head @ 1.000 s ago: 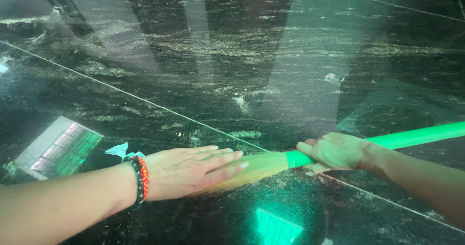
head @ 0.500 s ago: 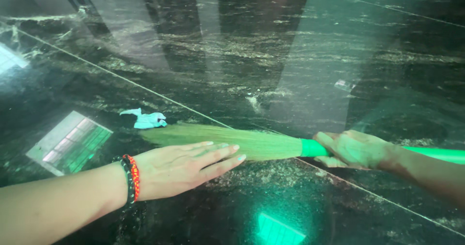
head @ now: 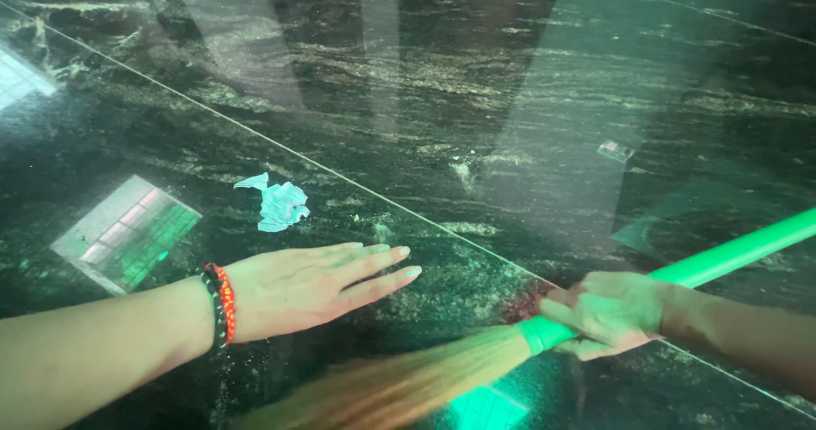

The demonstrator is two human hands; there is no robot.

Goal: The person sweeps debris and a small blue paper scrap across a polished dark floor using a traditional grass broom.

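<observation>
Sweeping stroke has carried broom [head: 476, 366] back toward body since half second ago: bristles, then lying beyond left hand [head: 314, 287], now blurred below it. Scrap of pale blue paper [head: 276, 202] left uncovered on dark marble floor [head: 476, 90], just past fingertips, so stroke missed it. Left fingers [head: 374, 264] flat, outstretched, holding nothing. Right hand [head: 612, 311] wrapped tight round green handle near bristle collar.
</observation>
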